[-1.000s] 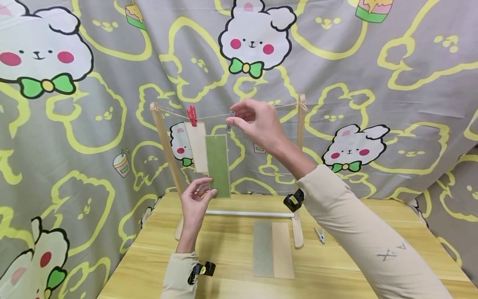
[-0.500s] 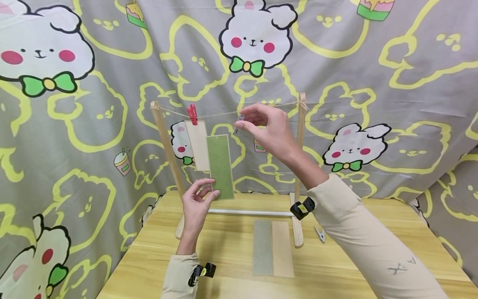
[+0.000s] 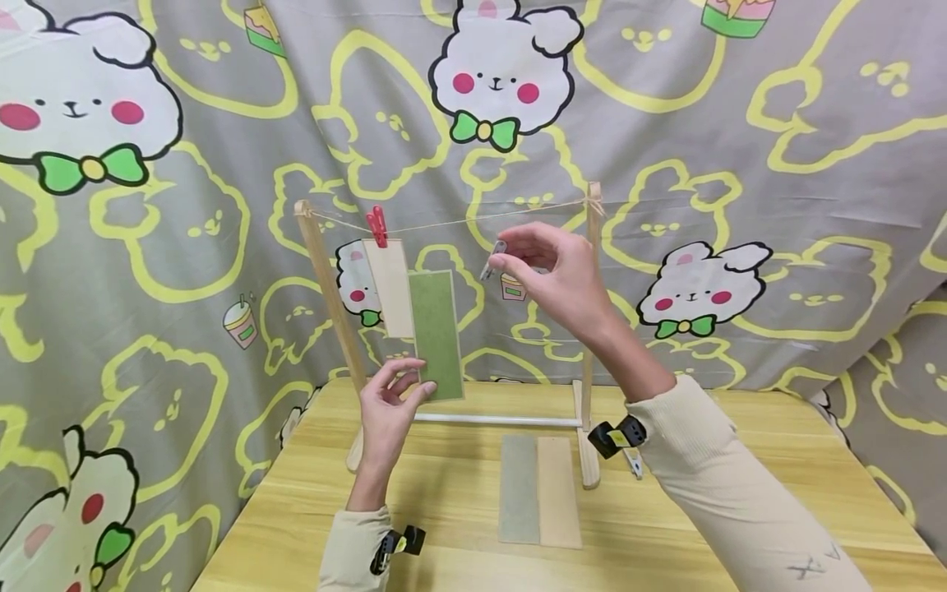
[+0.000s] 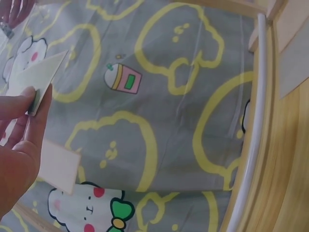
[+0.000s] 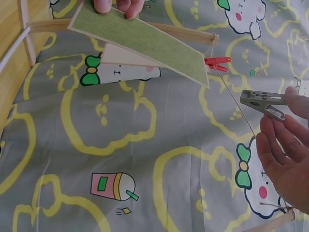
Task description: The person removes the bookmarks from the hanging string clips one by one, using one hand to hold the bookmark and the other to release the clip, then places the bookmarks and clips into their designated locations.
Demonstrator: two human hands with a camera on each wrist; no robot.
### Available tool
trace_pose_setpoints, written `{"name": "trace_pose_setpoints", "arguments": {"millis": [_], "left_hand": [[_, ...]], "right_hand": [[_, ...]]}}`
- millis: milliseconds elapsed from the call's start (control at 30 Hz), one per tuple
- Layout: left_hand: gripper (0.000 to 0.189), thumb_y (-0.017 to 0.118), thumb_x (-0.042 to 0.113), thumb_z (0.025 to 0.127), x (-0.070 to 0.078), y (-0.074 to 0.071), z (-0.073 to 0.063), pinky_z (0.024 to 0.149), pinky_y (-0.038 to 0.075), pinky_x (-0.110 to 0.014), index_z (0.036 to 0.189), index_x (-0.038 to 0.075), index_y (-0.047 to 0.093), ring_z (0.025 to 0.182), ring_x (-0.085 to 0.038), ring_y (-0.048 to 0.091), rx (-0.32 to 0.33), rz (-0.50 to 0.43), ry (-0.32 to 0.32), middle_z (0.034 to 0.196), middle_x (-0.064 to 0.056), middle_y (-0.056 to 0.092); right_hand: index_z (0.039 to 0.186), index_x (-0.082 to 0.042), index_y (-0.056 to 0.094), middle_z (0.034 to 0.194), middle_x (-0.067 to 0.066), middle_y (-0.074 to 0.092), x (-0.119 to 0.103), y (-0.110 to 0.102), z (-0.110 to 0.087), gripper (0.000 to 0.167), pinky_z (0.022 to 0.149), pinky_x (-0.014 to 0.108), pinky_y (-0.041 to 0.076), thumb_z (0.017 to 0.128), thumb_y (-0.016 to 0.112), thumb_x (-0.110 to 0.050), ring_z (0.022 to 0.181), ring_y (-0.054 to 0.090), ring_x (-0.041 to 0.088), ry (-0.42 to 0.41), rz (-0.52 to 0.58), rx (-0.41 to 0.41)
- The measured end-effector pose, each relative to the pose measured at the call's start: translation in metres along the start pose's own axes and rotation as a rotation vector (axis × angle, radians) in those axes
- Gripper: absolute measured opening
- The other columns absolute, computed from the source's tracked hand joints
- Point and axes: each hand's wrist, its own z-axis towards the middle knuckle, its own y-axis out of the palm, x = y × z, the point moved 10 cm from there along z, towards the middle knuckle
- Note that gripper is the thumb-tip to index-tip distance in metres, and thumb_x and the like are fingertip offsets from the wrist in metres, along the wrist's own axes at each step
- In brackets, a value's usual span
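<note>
My left hand [image 3: 388, 411] pinches the lower left edge of a green rectangular card [image 3: 436, 337] and holds it upright, a little below the string. In my right hand [image 3: 558, 275] a grey clothespin [image 3: 493, 260] is pinched between thumb and fingers, to the right of the card and below the string; the right wrist view shows this clothespin [image 5: 263, 101] from the side. A red clothespin [image 3: 377, 226] fastens a cream card [image 3: 388, 288] to the string [image 3: 473, 220] at the left. The green card partly overlaps the cream one in the head view.
The string runs between two wooden posts [image 3: 329, 304] joined low down by a white rod [image 3: 496, 421]. A grey card [image 3: 519, 493] and a beige card [image 3: 559, 493] lie side by side on the wooden table [image 3: 451, 510]. Another clothespin [image 3: 634, 464] lies right of the stand, partly hidden by my wrist camera.
My right hand has drawn back to the right and down from the string with the grey clothespin, which is now more tilted. The left hand with the green card has lowered slightly.
</note>
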Motion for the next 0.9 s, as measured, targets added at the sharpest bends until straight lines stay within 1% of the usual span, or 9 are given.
{"name": "trace_pose_setpoints", "arguments": {"millis": [167,333,467,567,667,767,900], "left_hand": [[0.035,0.076,-0.020,0.079,0.001,0.002,-0.003,0.074,0.061,-0.022,0.111,-0.014,0.064,0.095,-0.016,0.069,-0.007,-0.003,0.007,0.116,-0.015,0.066],[0.034,0.077,-0.019,0.079,-0.001,0.005,-0.007,0.073,0.060,-0.021,0.111,-0.013,0.066,0.095,-0.013,0.070,-0.016,0.008,-0.006,0.116,-0.012,0.066],[0.034,0.076,-0.019,0.080,0.000,0.006,-0.009,0.074,0.061,-0.022,0.111,-0.013,0.065,0.096,-0.015,0.070,-0.023,0.014,-0.004,0.116,-0.011,0.066],[0.033,0.076,-0.020,0.080,0.001,0.006,-0.012,0.074,0.061,-0.023,0.111,-0.012,0.066,0.092,-0.015,0.071,-0.019,0.026,-0.009,0.116,-0.010,0.066],[0.033,0.076,-0.021,0.079,0.000,0.006,-0.014,0.075,0.062,-0.024,0.110,-0.013,0.066,0.091,-0.014,0.071,-0.016,0.029,-0.018,0.115,-0.009,0.066],[0.034,0.075,-0.022,0.078,-0.001,0.006,-0.017,0.077,0.062,-0.025,0.110,-0.015,0.065,0.095,-0.014,0.071,-0.016,0.019,-0.017,0.115,-0.009,0.064],[0.034,0.075,-0.023,0.078,0.000,0.007,-0.020,0.077,0.062,-0.025,0.110,-0.017,0.063,0.099,-0.015,0.070,-0.022,0.003,-0.006,0.115,-0.010,0.061]], "right_hand": [[0.116,-0.005,0.072,0.103,0.005,0.076,0.005,-0.003,-0.009,0.028,0.087,0.028,0.058,0.093,0.079,-0.018,0.092,0.071,0.014,0.023,0.012,-0.005],[0.116,-0.005,0.073,0.102,0.005,0.076,0.011,-0.007,-0.018,0.028,0.085,0.028,0.059,0.092,0.079,-0.017,0.091,0.071,0.015,0.034,0.037,0.006],[0.115,-0.004,0.073,0.100,0.005,0.076,0.014,-0.013,-0.025,0.027,0.083,0.027,0.059,0.091,0.080,-0.013,0.090,0.071,0.016,0.027,0.045,0.028],[0.115,-0.002,0.073,0.101,0.005,0.076,0.018,-0.016,-0.031,0.027,0.084,0.027,0.059,0.091,0.080,-0.012,0.090,0.072,0.016,0.032,0.045,0.038],[0.116,-0.001,0.073,0.102,0.006,0.076,0.024,-0.018,-0.038,0.028,0.086,0.026,0.059,0.091,0.080,-0.013,0.093,0.072,0.015,0.054,0.043,0.040],[0.116,-0.002,0.073,0.103,0.005,0.076,0.030,-0.020,-0.045,0.028,0.088,0.025,0.058,0.091,0.080,-0.013,0.094,0.071,0.015,0.070,0.033,0.046],[0.115,-0.004,0.073,0.102,0.004,0.076,0.031,-0.021,-0.054,0.027,0.088,0.025,0.058,0.090,0.080,-0.011,0.093,0.071,0.015,0.052,0.008,0.054]]}}
